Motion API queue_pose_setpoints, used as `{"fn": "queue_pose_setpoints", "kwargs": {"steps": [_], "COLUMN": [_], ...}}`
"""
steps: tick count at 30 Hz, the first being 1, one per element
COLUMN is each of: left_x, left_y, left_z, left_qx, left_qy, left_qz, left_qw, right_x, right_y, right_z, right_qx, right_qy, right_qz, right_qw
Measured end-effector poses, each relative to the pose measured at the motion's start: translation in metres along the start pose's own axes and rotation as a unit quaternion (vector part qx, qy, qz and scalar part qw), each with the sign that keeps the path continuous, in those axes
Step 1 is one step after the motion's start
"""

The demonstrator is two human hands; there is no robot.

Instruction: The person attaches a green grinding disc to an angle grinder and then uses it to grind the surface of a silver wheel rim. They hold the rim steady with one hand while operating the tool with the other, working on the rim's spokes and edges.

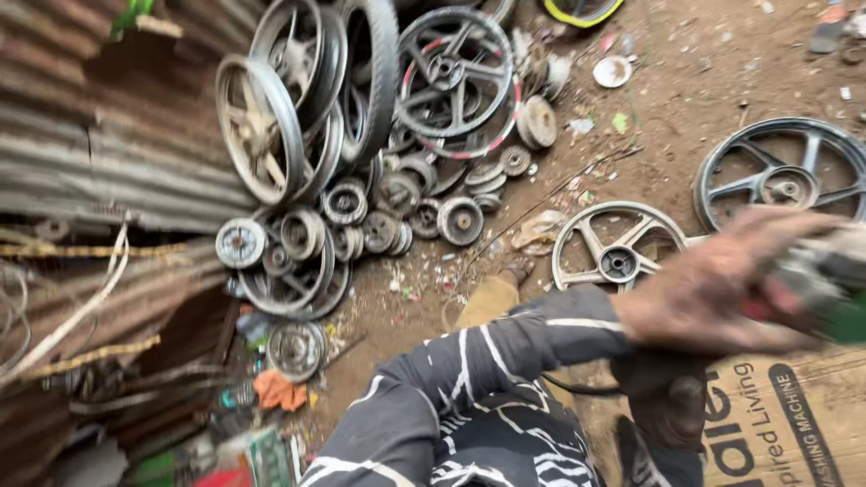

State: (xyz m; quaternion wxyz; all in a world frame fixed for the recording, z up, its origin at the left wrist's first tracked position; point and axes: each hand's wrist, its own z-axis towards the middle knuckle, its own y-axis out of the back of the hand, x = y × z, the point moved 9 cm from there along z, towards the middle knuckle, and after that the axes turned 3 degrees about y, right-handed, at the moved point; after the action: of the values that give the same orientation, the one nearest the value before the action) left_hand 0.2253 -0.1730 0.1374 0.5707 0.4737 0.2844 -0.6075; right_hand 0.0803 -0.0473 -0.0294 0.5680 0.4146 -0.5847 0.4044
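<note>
Power tool (825, 284), green and grey, blurred, at 3 o'clock in a dirt yard of scrap wheels.

One hand (713, 284), on a dark white-striped sleeve (487, 361), has its grip wrapped about the tool; which hand it is cannot be told. Printed cardboard (794, 415) lies beneath at 4 o'clock. Grey alloy wheel (618, 245) lies flat just beyond the hand; another wheel (783, 171) at 2 o'clock. Stacked wheels and hubs (343, 135) lean on corrugated sheet (99, 135) at 11 o'clock.
</note>
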Motion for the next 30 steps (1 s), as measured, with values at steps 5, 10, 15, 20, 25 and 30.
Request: {"fn": "queue_pose_setpoints", "kwargs": {"steps": [5, 10, 15, 20, 25, 30], "left_x": [-0.019, 0.016, 0.054, 0.098, 0.13, 0.152], "left_y": [-0.01, 0.01, 0.018, 0.024, 0.025, 0.018], "left_z": [-0.007, -0.045, -0.161, -0.304, -0.313, -0.293], "left_qx": [-0.045, -0.037, 0.202, 0.473, 0.511, 0.539], "left_qy": [0.004, 0.076, 0.243, 0.349, 0.24, 0.196], "left_qz": [-0.061, -0.095, -0.218, -0.144, 0.053, 0.093], "left_qw": [0.997, 0.992, 0.924, 0.796, 0.823, 0.814], "right_x": [0.0, 0.003, 0.005, 0.035, 0.088, 0.073], "right_y": [-0.011, -0.016, -0.011, -0.005, 0.005, -0.009], "right_z": [-0.009, -0.031, -0.064, -0.093, -0.086, -0.066], "right_qx": [0.133, 0.23, 0.177, 0.055, -0.072, -0.174], "right_qy": [-0.091, -0.169, -0.197, -0.163, -0.072, -0.109], "right_qz": [0.126, 0.192, 0.193, 0.212, 0.215, 0.197], "right_qw": [0.979, 0.939, 0.945, 0.962, 0.971, 0.959]}}
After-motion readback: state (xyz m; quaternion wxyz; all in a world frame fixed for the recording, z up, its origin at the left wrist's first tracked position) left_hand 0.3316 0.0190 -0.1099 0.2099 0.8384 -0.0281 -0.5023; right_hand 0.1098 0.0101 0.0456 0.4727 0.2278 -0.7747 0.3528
